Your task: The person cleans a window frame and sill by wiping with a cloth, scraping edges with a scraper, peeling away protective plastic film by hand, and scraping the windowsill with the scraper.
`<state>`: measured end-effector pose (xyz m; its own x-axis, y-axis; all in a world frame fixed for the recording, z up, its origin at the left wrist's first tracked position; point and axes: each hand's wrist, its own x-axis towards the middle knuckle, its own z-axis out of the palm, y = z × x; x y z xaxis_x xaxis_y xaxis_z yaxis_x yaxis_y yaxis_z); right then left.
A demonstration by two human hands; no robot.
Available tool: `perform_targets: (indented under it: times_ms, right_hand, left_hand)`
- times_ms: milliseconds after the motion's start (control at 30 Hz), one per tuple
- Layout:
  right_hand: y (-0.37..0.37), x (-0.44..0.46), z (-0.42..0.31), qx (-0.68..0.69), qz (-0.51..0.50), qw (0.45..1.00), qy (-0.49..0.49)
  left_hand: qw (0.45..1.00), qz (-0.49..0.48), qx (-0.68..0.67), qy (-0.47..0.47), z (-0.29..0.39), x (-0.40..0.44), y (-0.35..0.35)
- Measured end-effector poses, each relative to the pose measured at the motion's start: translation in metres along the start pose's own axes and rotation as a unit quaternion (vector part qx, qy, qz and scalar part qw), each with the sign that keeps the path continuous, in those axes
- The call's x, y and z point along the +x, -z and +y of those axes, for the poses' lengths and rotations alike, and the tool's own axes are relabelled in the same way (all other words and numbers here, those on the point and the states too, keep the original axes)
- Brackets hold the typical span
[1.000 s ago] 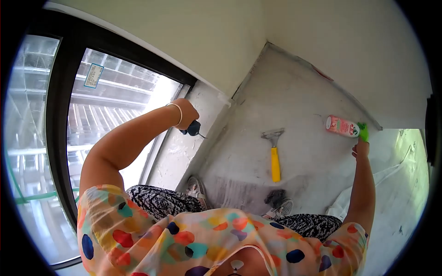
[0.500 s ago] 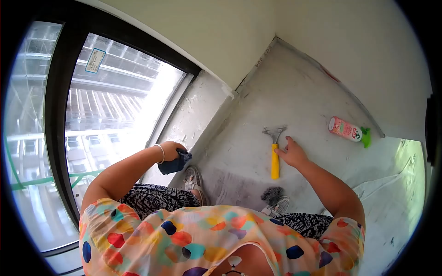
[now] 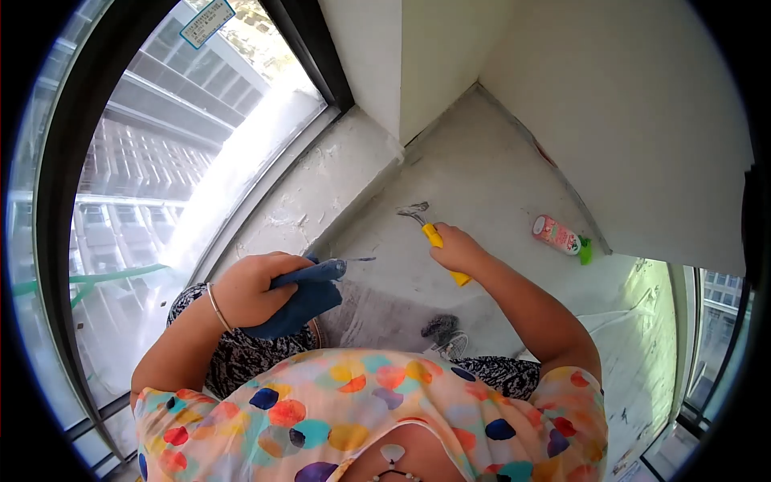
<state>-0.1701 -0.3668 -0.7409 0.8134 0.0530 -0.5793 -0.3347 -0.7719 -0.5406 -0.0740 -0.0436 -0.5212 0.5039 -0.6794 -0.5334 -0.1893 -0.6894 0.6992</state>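
Observation:
My left hand is closed around a dark blue cloth at the left, with a thin dark item sticking out past it. Wrapped round the yellow handle of a scraper, my right hand holds it above the floor, its metal head angled up and left. The pink spray bottle with a green nozzle lies on the floor to the right. A dark scouring pad rests beside my shoe.
A black-framed window with a light sill runs along the left. Pale walls meet in a corner ahead. Plastic sheeting lies at the right, near another window.
My right hand has left the bottle and picked up the scraper from the floor. My left hand has come back from the sill with the cloth, and the view has turned.

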Motion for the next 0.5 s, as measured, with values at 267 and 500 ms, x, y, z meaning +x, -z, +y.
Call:
perform_targets:
  times_ms: [267, 500]
  right_hand:
    - [0.089, 0.024, -0.168, -0.296, 0.014, 0.952, 0.079]
    - [0.094, 0.103, -0.206, -0.418, 0.12, 0.889, 0.146]
  left_hand:
    - [0.978, 0.005, 0.123, -0.166, 0.002, 0.005, 0.025]
    - [0.971, -0.066, 0.106, -0.205, -0.011, -0.008, 0.033]
